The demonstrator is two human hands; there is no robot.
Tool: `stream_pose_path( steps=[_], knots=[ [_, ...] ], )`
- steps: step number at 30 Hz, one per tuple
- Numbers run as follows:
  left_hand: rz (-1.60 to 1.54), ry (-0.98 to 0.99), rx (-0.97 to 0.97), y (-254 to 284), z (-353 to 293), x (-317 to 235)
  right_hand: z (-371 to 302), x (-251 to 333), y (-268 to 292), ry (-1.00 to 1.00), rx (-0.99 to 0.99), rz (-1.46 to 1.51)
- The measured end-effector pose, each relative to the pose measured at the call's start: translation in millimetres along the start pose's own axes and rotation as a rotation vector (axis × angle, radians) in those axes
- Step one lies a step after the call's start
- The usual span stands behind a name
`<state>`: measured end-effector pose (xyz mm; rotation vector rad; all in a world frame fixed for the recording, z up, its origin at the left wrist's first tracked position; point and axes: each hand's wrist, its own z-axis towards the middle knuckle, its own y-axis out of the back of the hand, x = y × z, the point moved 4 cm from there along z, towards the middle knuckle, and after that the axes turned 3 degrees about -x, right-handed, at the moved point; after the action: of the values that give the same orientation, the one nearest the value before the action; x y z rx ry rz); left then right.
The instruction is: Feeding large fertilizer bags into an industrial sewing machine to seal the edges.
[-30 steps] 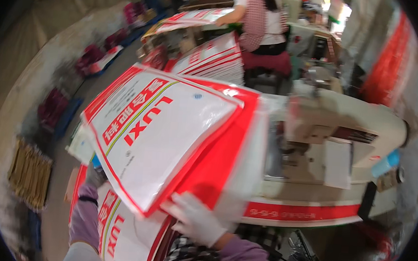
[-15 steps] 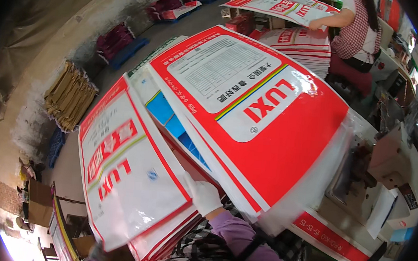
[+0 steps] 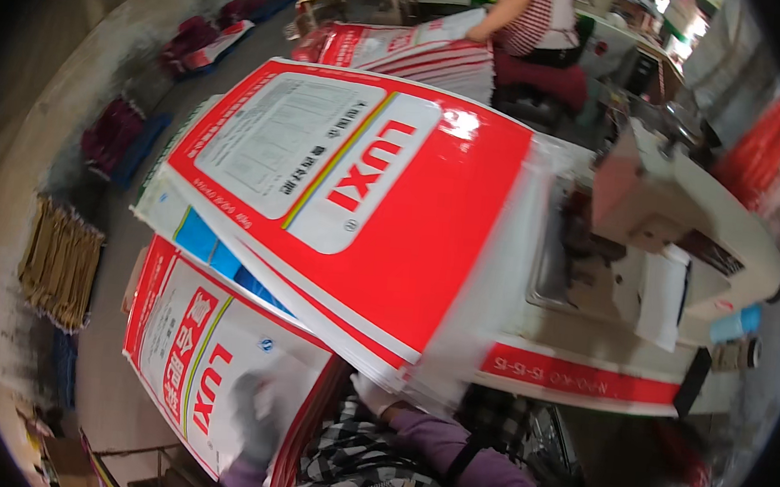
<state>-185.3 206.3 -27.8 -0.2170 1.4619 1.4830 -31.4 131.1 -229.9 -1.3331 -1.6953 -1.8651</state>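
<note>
My left hand (image 3: 257, 413), in a grey glove, is over the near part of a stack of white-and-red printed sacks (image 3: 251, 324) low on the left; motion blurs its fingers. My right hand (image 3: 373, 394), in a white glove, is at the near corner of a pile of red-and-white sacks (image 3: 441, 238) on the table; its fingers are partly hidden, so its grip cannot be told. The red pile lies askew, with the sheets' right edge smeared or see-through. A blue-patterned sack (image 3: 194, 233) shows beneath its left side, overlapping the left stack.
A sewing machine (image 3: 686, 207) stands on the table to the right. Beyond the pile, a person's arm (image 3: 502, 12) reaches to another sack stack (image 3: 441, 60). Tied brown bundles (image 3: 61, 259) and purple bundles (image 3: 113, 135) lie along the wall at left.
The view has swung right. My right hand has gone from the left stack's top sack to the red pile's corner. My left hand has come up over the left stack, whose top sack now lies flatter.
</note>
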Motion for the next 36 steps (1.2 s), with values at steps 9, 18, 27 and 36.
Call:
stream_pose_path(
  steps=[9, 18, 27, 36],
  knots=[
    [0.104, -0.775, 0.777, -249, 99, -120, -87, 38, 209, 0.354, -0.442, -0.140],
    [-0.095, -0.537, 0.703, -196, 111, -157, -47, 15, 279, -0.129, -0.716, 0.165],
    [0.047, -0.926, 0.438, -183, 99, -186, -63, 32, 304, 0.014, -0.818, 0.531],
    [-0.443, -0.432, 0.830, -196, 89, -182, -49, -29, 266, -0.073, -0.624, 0.828]
  ],
)
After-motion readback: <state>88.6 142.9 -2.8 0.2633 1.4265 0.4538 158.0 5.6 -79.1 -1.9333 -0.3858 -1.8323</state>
